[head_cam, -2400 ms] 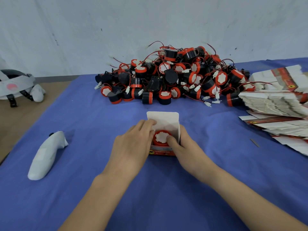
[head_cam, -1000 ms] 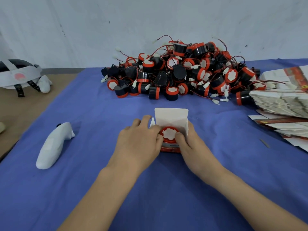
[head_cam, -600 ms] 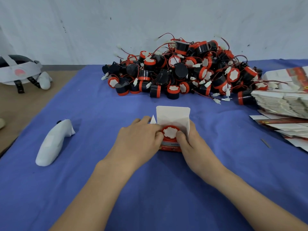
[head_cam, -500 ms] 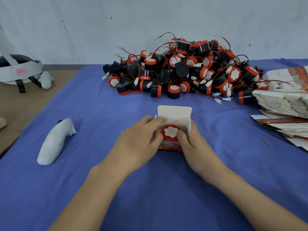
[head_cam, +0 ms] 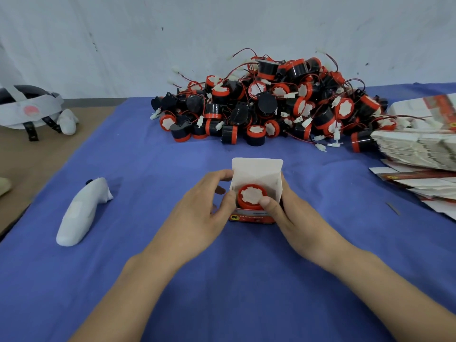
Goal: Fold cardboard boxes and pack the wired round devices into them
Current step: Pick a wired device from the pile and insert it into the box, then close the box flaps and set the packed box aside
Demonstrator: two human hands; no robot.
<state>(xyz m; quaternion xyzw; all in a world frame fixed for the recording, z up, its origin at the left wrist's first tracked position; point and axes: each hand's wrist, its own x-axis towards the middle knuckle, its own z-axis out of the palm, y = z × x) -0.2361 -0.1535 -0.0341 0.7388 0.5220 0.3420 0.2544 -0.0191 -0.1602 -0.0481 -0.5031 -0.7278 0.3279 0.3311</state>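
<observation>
A small cardboard box [head_cam: 256, 170] stands upright on the blue cloth, its white top flap raised at the back and a red printed front. Inside sits a round device [head_cam: 251, 198] with a red rim and white face. My left hand [head_cam: 199, 213] grips the box's left wall, fingertips at the left side flap. My right hand [head_cam: 296, 218] holds the right wall, its thumb pressing on the device's face. A big pile of black-and-red wired devices [head_cam: 271, 107] lies behind the box.
Stacks of flat unfolded boxes [head_cam: 419, 149] lie at the right edge. A white controller [head_cam: 81, 213] rests on the blue cloth [head_cam: 148, 267] to the left. A white headset [head_cam: 29, 109] sits on the brown surface at far left. A wall rises behind the pile.
The device sits a bit lower in the box. My right thumb has moved onto its face, and my left fingers shifted to the left flap. The view tilted slightly.
</observation>
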